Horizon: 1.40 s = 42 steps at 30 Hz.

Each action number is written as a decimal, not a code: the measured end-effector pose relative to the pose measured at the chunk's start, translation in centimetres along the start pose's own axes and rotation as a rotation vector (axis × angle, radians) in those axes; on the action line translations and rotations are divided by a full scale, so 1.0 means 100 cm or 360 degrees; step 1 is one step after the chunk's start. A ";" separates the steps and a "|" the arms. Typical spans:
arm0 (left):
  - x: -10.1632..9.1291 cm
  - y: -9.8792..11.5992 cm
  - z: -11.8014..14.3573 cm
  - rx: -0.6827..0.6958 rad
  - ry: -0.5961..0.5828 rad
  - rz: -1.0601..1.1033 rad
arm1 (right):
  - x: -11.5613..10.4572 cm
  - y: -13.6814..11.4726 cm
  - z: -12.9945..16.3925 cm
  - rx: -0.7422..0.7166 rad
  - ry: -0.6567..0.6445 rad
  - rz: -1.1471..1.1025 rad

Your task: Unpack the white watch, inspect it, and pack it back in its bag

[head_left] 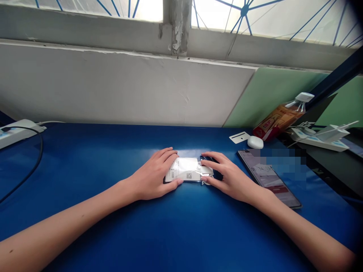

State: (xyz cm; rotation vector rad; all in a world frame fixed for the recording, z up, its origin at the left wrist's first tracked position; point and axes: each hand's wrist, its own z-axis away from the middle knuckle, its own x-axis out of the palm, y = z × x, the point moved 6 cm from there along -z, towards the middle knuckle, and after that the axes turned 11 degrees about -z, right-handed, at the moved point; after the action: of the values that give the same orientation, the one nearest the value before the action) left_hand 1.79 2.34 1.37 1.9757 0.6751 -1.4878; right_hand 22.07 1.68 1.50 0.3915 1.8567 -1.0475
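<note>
A small flat packet (185, 170) in clear plastic, with a white printed label and a square code, lies on the blue table between my two hands. My left hand (155, 172) grips its left end, thumb along the near edge and fingers over the far edge. At the right end, my right hand (227, 173) is curled around the shiny crumpled wrapper, thumb in front and fingers behind. The label's left part is hidden under my left fingers. What the packet contains cannot be made out.
Right of my right hand lies a phone (269, 177) with its screen lit. Behind it are a white earbud case (255, 142), a white card (239, 137), a tilted drink bottle (279, 117) and a power strip (320, 138). Another power strip (19, 130) with a black cable (39, 151) sits left.
</note>
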 end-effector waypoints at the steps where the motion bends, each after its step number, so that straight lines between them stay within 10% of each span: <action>1: 0.000 0.000 0.000 0.0000 0.0003 -0.0005 | -0.002 -0.001 0.000 -0.0017 -0.0016 0.0016; 24: 0.004 -0.005 0.000 -0.0082 -0.0066 -0.0021 | -0.024 0.002 0.002 0.0040 0.0104 0.0008; 36: 0.003 -0.004 0.001 -0.0054 -0.0022 0.0014 | -0.079 0.018 0.009 0.0126 0.0842 0.0137; 42: -0.022 0.006 0.000 -0.0094 0.0324 0.0027 | -0.058 0.002 0.007 -0.0040 0.0674 0.0111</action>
State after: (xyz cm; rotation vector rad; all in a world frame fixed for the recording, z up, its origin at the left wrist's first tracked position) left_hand 1.63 1.73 3.61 2.0998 0.7761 -1.2529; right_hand 25.56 2.19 6.21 0.7012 2.2068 -0.9436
